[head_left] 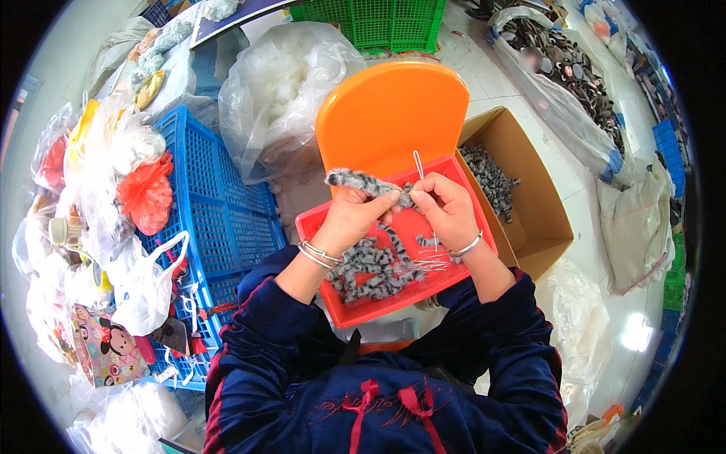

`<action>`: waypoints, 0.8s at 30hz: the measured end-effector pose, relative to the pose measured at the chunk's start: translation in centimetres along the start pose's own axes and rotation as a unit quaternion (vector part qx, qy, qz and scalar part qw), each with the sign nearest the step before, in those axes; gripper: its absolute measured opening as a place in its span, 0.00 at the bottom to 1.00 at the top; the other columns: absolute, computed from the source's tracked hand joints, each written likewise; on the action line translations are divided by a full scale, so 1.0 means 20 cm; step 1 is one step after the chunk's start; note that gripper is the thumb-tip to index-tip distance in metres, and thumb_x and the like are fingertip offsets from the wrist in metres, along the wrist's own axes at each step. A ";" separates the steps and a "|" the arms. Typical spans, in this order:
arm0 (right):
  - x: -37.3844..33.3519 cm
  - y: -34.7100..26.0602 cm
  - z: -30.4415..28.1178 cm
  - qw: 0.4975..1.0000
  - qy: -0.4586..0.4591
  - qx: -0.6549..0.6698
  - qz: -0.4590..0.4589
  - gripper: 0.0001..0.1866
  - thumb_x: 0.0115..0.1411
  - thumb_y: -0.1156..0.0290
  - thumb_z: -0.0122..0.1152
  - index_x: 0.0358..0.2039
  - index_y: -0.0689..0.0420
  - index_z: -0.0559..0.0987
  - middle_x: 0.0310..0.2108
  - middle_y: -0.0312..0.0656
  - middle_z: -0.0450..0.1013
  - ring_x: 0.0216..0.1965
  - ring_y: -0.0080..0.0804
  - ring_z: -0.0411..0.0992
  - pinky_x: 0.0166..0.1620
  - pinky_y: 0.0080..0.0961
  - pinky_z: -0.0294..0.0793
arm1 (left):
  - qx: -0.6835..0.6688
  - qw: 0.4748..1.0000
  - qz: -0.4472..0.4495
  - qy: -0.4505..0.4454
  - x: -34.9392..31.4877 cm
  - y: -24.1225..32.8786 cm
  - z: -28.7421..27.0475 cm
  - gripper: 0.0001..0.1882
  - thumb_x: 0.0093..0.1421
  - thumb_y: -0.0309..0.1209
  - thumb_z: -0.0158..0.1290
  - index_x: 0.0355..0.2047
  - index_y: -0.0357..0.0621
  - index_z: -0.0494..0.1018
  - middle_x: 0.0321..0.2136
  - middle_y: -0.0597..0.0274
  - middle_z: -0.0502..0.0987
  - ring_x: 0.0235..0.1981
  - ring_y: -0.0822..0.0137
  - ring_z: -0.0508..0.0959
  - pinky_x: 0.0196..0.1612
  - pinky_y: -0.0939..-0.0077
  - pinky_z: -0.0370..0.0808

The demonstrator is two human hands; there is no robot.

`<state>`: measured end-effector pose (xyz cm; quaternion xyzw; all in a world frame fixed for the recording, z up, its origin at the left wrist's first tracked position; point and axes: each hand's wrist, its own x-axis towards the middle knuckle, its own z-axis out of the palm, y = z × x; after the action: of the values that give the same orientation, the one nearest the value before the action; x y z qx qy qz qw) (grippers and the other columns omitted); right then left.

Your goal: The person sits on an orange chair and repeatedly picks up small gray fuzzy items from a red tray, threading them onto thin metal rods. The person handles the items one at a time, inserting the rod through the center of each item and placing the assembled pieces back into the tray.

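My left hand (pixel 352 216) pinches a grey plush tail (pixel 355 180) with black stripes, its rounded end pointing left. Close beside it, my right hand (pixel 452 213) is closed with thumb and fingertips at the tail's other end. A thin bent wire (pixel 417 163) with a looped top rises past the right fingers, which partly hide it; its exact hold is hard to see. Below both hands a red plastic tray (pixel 355 314) bears more striped plush pieces (pixel 367 268) and several loose wires (pixel 425 265).
Behind the tray stands an orange stool seat or backrest (pixel 389 113). A cardboard box (pixel 541 212) with grey plush pieces is at the right, a blue crate (pixel 219 197) at the left under plastic bags (pixel 144 287). A bag of white stuffing (pixel 280 83) and a green crate (pixel 378 23) lie farther off.
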<state>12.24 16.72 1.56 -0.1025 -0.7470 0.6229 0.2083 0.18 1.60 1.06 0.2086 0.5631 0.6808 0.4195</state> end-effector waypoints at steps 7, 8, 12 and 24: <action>0.07 -0.06 -0.21 0.989 -0.070 -0.062 0.111 0.07 0.64 0.73 0.54 0.32 0.62 0.78 0.27 0.33 0.73 0.26 0.15 0.66 0.31 0.15 0.67 | -0.033 0.998 -0.030 0.051 -0.01 0.04 -0.12 0.09 0.62 0.30 0.55 0.38 0.37 0.76 0.27 0.63 0.79 0.25 0.77 0.75 0.30 0.83 0.73; 0.07 -0.03 -0.21 0.987 -0.094 -0.086 0.097 0.06 0.65 0.74 0.52 0.34 0.62 0.77 0.26 0.34 0.72 0.25 0.15 0.66 0.30 0.16 0.67 | -0.040 0.999 -0.006 0.034 -0.01 0.02 -0.12 0.09 0.62 0.30 0.56 0.39 0.37 0.76 0.27 0.64 0.79 0.25 0.77 0.75 0.31 0.83 0.72; 0.05 0.02 -0.17 0.982 -0.127 -0.110 0.092 0.08 0.66 0.78 0.46 0.42 0.62 0.74 0.25 0.35 0.71 0.23 0.18 0.66 0.29 0.17 0.68 | -0.022 0.999 0.010 0.041 -0.01 0.02 -0.09 0.12 0.61 0.31 0.57 0.42 0.37 0.75 0.27 0.67 0.77 0.27 0.77 0.74 0.32 0.84 0.71; 0.04 -0.07 -0.12 0.977 -0.097 -0.188 -0.007 0.05 0.61 0.75 0.57 0.35 0.63 0.76 0.27 0.46 0.75 0.28 0.38 0.75 0.33 0.28 0.72 | 0.031 0.997 0.014 0.071 -0.05 0.09 -0.03 0.10 0.58 0.34 0.61 0.31 0.39 0.79 0.23 0.69 0.77 0.27 0.79 0.74 0.32 0.85 0.70</action>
<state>12.64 18.84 3.38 -0.0740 -0.8678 0.4774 0.1161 -0.24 0.42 2.75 0.1808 0.6092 0.6820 0.3621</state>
